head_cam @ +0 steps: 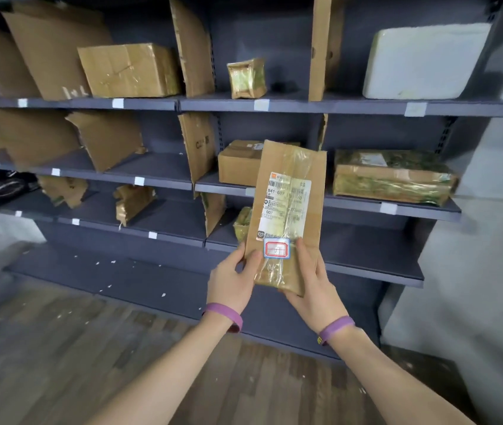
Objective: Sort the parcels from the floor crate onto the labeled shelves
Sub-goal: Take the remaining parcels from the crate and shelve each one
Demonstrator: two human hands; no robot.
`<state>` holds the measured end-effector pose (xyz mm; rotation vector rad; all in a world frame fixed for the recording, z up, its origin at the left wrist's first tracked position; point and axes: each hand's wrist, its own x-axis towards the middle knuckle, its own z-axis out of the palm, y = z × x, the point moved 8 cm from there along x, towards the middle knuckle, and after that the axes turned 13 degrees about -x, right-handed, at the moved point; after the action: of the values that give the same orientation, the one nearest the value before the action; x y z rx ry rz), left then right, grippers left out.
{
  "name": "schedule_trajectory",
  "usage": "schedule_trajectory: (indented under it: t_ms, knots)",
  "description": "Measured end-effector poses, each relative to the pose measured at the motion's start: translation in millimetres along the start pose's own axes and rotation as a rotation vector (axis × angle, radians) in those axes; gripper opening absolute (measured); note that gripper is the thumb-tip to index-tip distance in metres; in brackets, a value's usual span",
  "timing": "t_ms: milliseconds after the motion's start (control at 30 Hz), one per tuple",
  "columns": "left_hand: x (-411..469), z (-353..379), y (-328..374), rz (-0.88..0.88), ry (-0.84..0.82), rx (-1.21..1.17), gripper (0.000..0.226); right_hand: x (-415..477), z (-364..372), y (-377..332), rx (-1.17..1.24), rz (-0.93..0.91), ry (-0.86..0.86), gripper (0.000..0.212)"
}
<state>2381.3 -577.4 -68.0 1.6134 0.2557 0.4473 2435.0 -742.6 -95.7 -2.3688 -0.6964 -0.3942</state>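
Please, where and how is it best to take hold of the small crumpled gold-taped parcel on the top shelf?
Grip the small parcel by its left and right sides, coming straight from the front. It stands upright, apart from the cardboard dividers, so there is likely room on both sides. First free a hand: the left hand and right hand both hold the brown parcel.

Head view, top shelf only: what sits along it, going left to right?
Large leaning cardboard sheet → taped brown box → cardboard divider → small crumpled gold-taped parcel → second cardboard divider → white foam block.
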Motion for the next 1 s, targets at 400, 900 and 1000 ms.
schedule_trajectory:
  t_ms: [400, 900, 1000]
  knots:
    - [-36, -111, -34, 0.079, -0.068, 0.387, 0.057, -3, 65, -80, 0.019, -0.213, -0.135, 0.092]
    - [-71, -372, -91, -0.026, 0.221, 0.461, 0.069, 5, 233, -271, 0.171, -0.118, -0.187, 0.107]
    - [-62, -431, -99, -0.052, 0.286, 0.466, 0.067, 9, 274, -308, 0.194, -0.079, -0.222, 0.103]
